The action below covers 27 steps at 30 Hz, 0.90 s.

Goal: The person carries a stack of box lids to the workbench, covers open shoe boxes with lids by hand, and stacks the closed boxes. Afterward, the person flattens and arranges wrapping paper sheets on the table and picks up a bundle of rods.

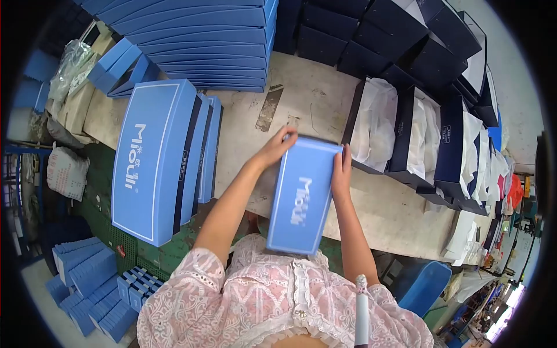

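A closed blue shoe box with white "Miouli" lettering is tilted in front of my chest, its far end over the table edge. My left hand grips its far left corner, fingers bent over the end. Along the far right side lies my right hand, its fingers pressed against the lid edge. The box's underside is hidden. To the left stand several finished blue boxes in a row, with the same lettering and dark lower parts.
Blue lids are stacked high at the back left. Open dark boxes holding white-wrapped contents line the table's right side, with dark boxes piled behind. More blue boxes sit low at left; a blue bin is at lower right.
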Motion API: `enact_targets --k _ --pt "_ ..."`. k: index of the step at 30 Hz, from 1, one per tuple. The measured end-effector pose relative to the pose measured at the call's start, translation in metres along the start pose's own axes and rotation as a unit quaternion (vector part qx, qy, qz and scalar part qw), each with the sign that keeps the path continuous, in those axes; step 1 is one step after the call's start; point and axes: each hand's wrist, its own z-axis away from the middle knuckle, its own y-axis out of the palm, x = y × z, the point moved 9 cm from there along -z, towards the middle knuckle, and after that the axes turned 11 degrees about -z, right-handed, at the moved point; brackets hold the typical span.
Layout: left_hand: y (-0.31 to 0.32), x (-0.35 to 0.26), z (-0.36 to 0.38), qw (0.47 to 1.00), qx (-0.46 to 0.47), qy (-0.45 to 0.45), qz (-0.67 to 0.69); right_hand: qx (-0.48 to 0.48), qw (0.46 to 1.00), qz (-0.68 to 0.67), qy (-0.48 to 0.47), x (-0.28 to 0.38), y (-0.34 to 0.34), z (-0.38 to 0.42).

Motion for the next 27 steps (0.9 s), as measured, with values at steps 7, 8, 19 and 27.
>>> enact_targets --k 7,8,19,27 --pt "0.019 -0.009 0.067 0.997 -0.061 -0.034 0.036 0.184 0.975 0.115 0.053 0.007 -0.002 0.014" --pt "0.017 -0.008 0.066 0.996 -0.066 -0.039 0.033 0.216 0.965 0.138 0.055 0.008 0.001 0.01" --pt "-0.013 0.004 0.066 0.984 -0.169 -0.008 -0.058 0.152 0.981 0.11 0.038 -0.005 0.031 0.005" --pt "-0.018 0.011 0.057 0.971 -0.198 -0.027 -0.131 0.089 0.961 0.257 -0.054 -0.018 0.022 -0.009"
